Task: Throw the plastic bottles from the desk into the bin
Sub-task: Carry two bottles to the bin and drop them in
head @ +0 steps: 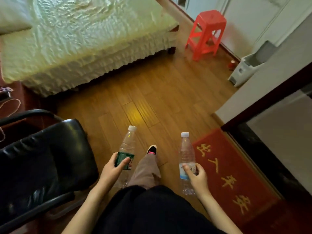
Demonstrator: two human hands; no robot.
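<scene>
Looking down on a pale quilted bed (81, 39) with a frilled skirt, a black leather chair (42, 162) at the left, and wooden floor (152, 92) between them. Passing a red mat (236, 174) at the right, printed with four yellow Chinese characters, too skewed to read with certainty. Facing a red plastic stool (206, 34) farther off, by the white wall.

Carrying two clear plastic bottles, white-capped, caps pointing forward, held above the floor and well apart, one on each side of the forward leg. Gripping the green-labelled bottle (127, 146) with the left hand (112, 169), fingers wrapped round the dark green label, thumb laid across its front; body dented, print not legible. Gripping the blue-labelled bottle (186, 152) with the right hand (198, 178), fingers and thumb curled round the white and blue label; smoother body, small dark writing too blurred to read.
</scene>
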